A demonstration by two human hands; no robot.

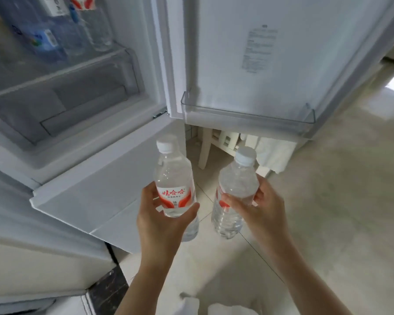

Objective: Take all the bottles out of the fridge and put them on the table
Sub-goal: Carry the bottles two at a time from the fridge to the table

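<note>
Each hand (162, 221) (263, 210) grips a 娃哈哈-labelled bottle (174, 178) (233, 196).

1. L hand (162, 221) grips clear bottle w/ red label (174, 178), upright.
2. R hand (263, 208) grips second clear bottle (234, 189), tilted.
3. Fridge door (271, 64) open; more bottles on shelf (55, 30).

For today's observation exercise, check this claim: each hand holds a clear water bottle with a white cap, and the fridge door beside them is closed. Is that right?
Not quite. The left hand and right hand each hold a white-capped bottle, but the fridge door is open, as the head view shows.
</note>
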